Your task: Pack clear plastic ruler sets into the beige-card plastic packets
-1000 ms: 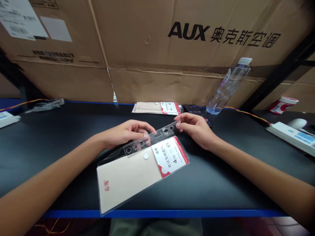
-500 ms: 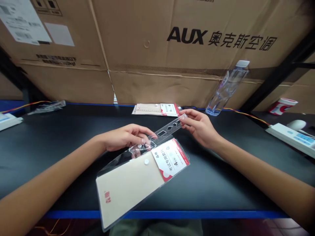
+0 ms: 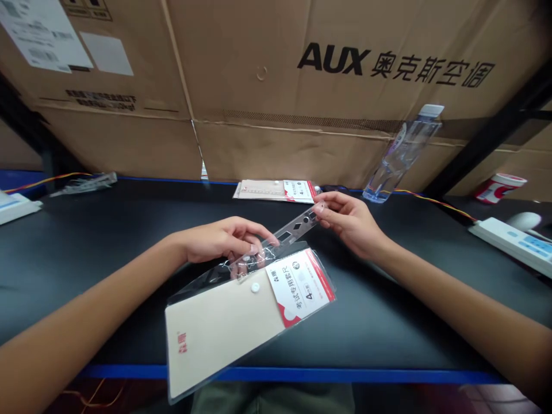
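A clear plastic pouch [image 3: 228,322] with a beige card and a red-and-white label lies tilted over the front edge of the black table [image 3: 107,241]. My left hand [image 3: 224,241] pinches the pouch's open upper flap. My right hand [image 3: 349,221] pinches the far end of a clear ruler [image 3: 297,224] with cut-out shapes. The ruler's near end sits inside the pouch mouth, under my left fingers.
A second ruler pack [image 3: 276,190] lies at the back of the table, against large cardboard boxes [image 3: 302,86]. A clear water bottle [image 3: 401,155] leans at back right. White power strips [image 3: 513,241] lie on the right and on the far left [image 3: 17,204]. A red-and-white cup [image 3: 500,187] stands far right.
My right hand has drawn the clear ruler further out of the pouch, up and to the right. The pouch has slid slightly toward me.
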### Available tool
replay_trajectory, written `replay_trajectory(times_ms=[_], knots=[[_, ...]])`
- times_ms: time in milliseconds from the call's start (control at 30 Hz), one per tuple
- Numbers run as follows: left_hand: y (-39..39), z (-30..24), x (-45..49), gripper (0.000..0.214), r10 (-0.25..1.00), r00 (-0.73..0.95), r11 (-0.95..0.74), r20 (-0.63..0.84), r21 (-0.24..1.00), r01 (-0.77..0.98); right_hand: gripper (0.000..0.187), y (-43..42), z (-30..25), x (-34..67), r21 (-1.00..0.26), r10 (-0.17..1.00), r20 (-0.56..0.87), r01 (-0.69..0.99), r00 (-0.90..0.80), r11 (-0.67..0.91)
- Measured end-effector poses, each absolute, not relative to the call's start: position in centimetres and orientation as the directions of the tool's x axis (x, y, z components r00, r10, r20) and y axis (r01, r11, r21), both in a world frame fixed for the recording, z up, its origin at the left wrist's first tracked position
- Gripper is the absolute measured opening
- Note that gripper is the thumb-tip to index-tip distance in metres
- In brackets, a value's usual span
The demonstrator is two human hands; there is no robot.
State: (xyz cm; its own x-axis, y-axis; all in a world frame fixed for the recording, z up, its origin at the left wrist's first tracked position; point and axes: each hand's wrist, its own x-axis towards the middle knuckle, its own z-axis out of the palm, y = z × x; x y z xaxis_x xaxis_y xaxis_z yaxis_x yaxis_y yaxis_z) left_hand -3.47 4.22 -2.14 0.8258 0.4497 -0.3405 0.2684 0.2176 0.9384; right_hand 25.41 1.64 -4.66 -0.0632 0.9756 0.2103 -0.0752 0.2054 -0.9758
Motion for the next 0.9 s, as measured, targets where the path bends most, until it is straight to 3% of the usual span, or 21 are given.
replay_trajectory(times_ms=[267, 433, 700, 900], knots=[[4.3, -2.2, -3.4, 0.040, 0.438, 0.833, 0.199, -0.337, 0.940, 0.275, 0.034, 1.9, -4.7, 25.8, -0.963, 0.962, 0.269, -0.021, -0.048, 0.268], [4.2, -2.2, -3.5, 0.041, 0.432, 0.836, 0.186, -0.339, 0.940, 0.285, 0.035, 1.9, -4.7, 25.9, -0.972, 0.969, 0.232, 0.021, -0.084, 0.235], [4.2, -2.2, -3.6, 0.040, 0.414, 0.847, 0.148, -0.334, 0.943, 0.299, 0.037, 1.4, -5.0, 25.5, -0.967, 0.958, 0.189, 0.131, -0.215, 0.220], [4.0, -2.2, -3.3, 0.037, 0.477, 0.819, 0.131, -0.317, 0.948, 0.291, 0.034, 0.4, -5.1, 24.6, -0.942, 0.930, 0.170, 0.224, -0.326, 0.251]])
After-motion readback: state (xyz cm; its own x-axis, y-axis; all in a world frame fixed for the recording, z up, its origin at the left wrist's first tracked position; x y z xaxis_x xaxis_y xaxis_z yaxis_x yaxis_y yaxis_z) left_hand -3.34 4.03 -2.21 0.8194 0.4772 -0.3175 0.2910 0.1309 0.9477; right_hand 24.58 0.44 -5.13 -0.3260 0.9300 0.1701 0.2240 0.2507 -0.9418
